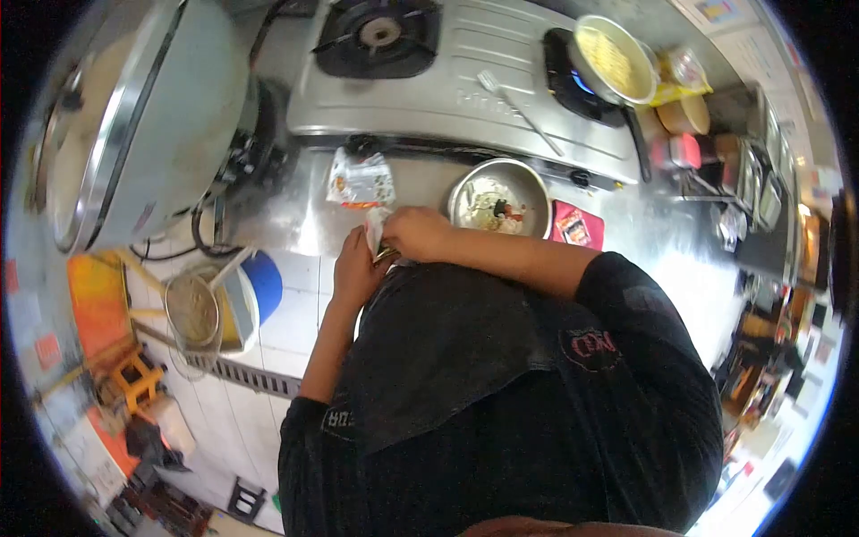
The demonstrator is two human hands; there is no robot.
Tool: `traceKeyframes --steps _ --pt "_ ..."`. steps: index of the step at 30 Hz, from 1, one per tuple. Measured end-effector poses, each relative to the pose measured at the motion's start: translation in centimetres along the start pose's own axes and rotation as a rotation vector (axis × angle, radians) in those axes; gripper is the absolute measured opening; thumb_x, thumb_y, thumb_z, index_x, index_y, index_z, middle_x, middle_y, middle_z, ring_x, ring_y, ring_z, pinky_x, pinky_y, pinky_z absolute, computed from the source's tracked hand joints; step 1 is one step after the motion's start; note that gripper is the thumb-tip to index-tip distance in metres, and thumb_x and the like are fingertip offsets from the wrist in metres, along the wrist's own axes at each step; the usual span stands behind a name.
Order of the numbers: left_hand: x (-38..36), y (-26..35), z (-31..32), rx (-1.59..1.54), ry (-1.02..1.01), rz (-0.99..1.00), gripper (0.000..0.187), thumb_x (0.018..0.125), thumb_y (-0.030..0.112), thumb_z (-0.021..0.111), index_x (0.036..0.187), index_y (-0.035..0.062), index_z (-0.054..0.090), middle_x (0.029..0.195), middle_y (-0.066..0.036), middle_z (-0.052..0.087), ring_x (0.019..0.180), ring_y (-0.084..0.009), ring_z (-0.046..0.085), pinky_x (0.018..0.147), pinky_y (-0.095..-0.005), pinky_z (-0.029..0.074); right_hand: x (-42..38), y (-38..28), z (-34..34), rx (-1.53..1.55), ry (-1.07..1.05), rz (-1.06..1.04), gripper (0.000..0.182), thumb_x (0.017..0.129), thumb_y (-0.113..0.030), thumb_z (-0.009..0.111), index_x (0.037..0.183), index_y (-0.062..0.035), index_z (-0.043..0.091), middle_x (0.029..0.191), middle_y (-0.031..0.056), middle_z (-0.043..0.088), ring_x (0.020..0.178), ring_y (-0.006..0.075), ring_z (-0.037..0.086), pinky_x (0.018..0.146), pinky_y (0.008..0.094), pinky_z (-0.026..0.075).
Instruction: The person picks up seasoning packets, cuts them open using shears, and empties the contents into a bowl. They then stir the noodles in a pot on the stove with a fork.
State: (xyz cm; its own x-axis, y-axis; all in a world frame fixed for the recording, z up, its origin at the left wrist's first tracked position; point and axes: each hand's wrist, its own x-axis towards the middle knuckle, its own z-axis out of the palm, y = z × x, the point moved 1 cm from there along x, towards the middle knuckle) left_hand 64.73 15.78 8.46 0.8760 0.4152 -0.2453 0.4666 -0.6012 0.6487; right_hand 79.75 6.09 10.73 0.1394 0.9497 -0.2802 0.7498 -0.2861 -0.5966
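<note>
Close to my apron, my left hand [358, 267] is closed around a small, pale packet [377, 225]. My right hand [417, 234] pinches the same packet from the other side; part of it is hidden by the fingers. Just beyond the hands, a silver foil packet [360, 183] with printing lies on the steel counter [304, 201]. To the right of my right hand stands a metal bowl [540, 199] with pale, red and dark ingredients at its bottom. A red packet [577, 224] lies against the bowl's right side.
A steel gas stove [510, 54] runs along the back, with a fork [521, 112] on top. At its right burner, a blue flame burns under a pan [582, 67] of noodles [608, 63]. On the left are a large metal vessel [179, 125], a strainer [193, 309] and a blue bucket [264, 285].
</note>
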Motion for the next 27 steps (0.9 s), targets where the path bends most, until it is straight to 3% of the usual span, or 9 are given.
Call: traceKeyframes --steps 2,5,9,10,13,18,22,24,27 --pt "0.3 0.6 0.0 0.04 0.074 0.07 0.061 0.079 0.03 0.078 0.128 0.0022 0.053 0.123 -0.019 0.057 0.11 -0.039 0.057 0.089 -0.0451 0.051 -0.5 0.9 -0.4 -0.06 -0.098 -0.004 0.015 0.086 -0.021 0.063 0.094 -0.0109 0.071 0.1 0.0095 0.069 0.098 0.0328 0.065 0.085 0.0465 0.053" --pt "1.1 0.3 0.3 0.056 0.083 0.047 0.063 0.079 0.029 0.079 0.127 -0.0026 0.053 0.124 -0.021 0.057 0.114 -0.0393 0.055 0.093 -0.0456 0.048 -3.3 0.9 -3.2 0.023 0.133 -0.126 0.022 0.089 -0.023 0.062 0.107 -0.0138 0.07 0.103 0.0105 0.07 0.099 0.0316 0.065 0.087 0.0444 0.053" --pt "1.7 -1.2 0.4 0.139 0.084 0.099 0.068 0.076 0.029 0.08 0.125 -0.0088 0.053 0.126 -0.024 0.056 0.116 -0.0406 0.053 0.099 -0.0467 0.044 -10.8 4.1 -8.9 0.225 0.458 0.334 0.027 0.089 -0.031 0.062 0.104 -0.0101 0.071 0.099 0.0132 0.07 0.091 0.032 0.068 0.078 0.0445 0.054" --pt "1.8 -1.5 0.4 0.147 0.091 0.125 0.069 0.075 0.029 0.08 0.125 -0.009 0.052 0.127 -0.024 0.056 0.116 -0.0407 0.053 0.1 -0.047 0.044 -12.9 7.0 -8.6 0.263 0.671 0.372 0.025 0.089 -0.029 0.061 0.1 -0.0098 0.071 0.094 0.0126 0.071 0.087 0.0308 0.069 0.075 0.0421 0.054" --pt "1.9 -1.0 -0.2 0.145 0.046 0.108 0.073 0.075 0.032 0.08 0.13 -0.0072 0.05 0.128 -0.023 0.055 0.117 -0.0408 0.053 0.1 -0.0472 0.043 -20.8 12.6 -9.7 0.124 0.646 0.895 0.023 0.085 -0.029 0.063 0.087 -0.0065 0.07 0.086 0.0135 0.07 0.076 0.0316 0.068 0.068 0.0429 0.052" --pt "2.5 -1.3 0.3 0.09 -0.008 0.103 0.077 0.076 0.035 0.081 0.132 -0.0054 0.049 0.128 -0.022 0.055 0.118 -0.0398 0.052 0.1 -0.0462 0.044 -28.6 21.9 -5.9 -0.03 0.747 1.063 0.025 0.084 -0.036 0.071 0.098 -0.0155 0.074 0.098 0.0111 0.07 0.088 0.0294 0.067 0.079 0.0401 0.053" --pt "3.8 -1.8 1.1 0.083 -0.009 0.183 0.078 0.075 0.036 0.082 0.134 -0.0041 0.048 0.125 -0.022 0.056 0.115 -0.0388 0.055 0.097 -0.0445 0.046 -27.5 24.2 -4.9 -0.045 0.898 1.01 0.029 0.084 -0.034 0.072 0.101 -0.0115 0.075 0.102 0.0155 0.07 0.093 0.0318 0.068 0.083 0.0407 0.052" --pt "4.4 -0.9 0.8 0.085 -0.024 0.201 0.078 0.075 0.036 0.082 0.134 -0.0034 0.048 0.125 -0.022 0.057 0.113 -0.038 0.057 0.096 -0.0437 0.047 -26.1 23.1 -5.8 0.019 0.707 1.217 0.036 0.083 -0.042 0.069 0.106 -0.0147 0.073 0.109 0.0135 0.068 0.098 0.0318 0.067 0.085 0.0403 0.053" --pt "5.0 1.1 -0.1 -0.008 -0.135 0.086 0.079 0.075 0.035 0.082 0.135 -0.0022 0.048 0.127 -0.021 0.056 0.112 -0.0366 0.059 0.095 -0.0423 0.049 -25.6 23.9 -5.4 0.034 0.7 1.278 0.035 0.084 -0.04 0.065 0.103 -0.0127 0.073 0.109 0.0168 0.069 0.101 0.0335 0.067 0.086 0.0435 0.053"
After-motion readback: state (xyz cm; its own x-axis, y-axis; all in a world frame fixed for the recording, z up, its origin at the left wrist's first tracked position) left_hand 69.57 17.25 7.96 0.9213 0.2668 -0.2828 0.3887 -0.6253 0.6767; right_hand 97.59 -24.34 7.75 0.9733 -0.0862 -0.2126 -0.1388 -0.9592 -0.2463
